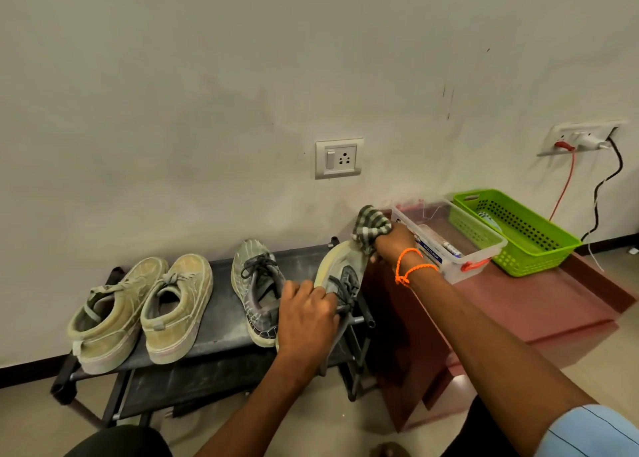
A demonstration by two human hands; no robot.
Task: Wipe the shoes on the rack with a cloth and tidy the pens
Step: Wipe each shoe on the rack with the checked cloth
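1. Shoes stand in a row on the top shelf of a low black metal-frame shoe rack against the pale wall, in the lower left and centre of the frame.
2. At the left of the rack sit two dusty olive-tan canvas sneakers side by side, heels toward the camera, with thick pale soles and knotted laces.
3. To their right stands a grey-green mesh running shoe with dark laces, upright, its toe toward the wall.
4. Its mate, a second grey-green running shoe, is at the right end of the rack, tipped onto its side so the pale yellowish sole edge faces left and up.
5. The left hand has its fingers curled around the heel and collar of this tipped shoe.
6. The right hand, with an orange cord bracelet at the wrist, is clamped on a bunched grey-and-white striped cloth, which touches the shoe's toe.
7. Right of the rack, a reddish-brown low bench carries a clear plastic box with orange latches; pens inside it are too small to tell apart.
8. Just beside the box, toward the right edge of the frame, stands a lime-green perforated plastic basket.
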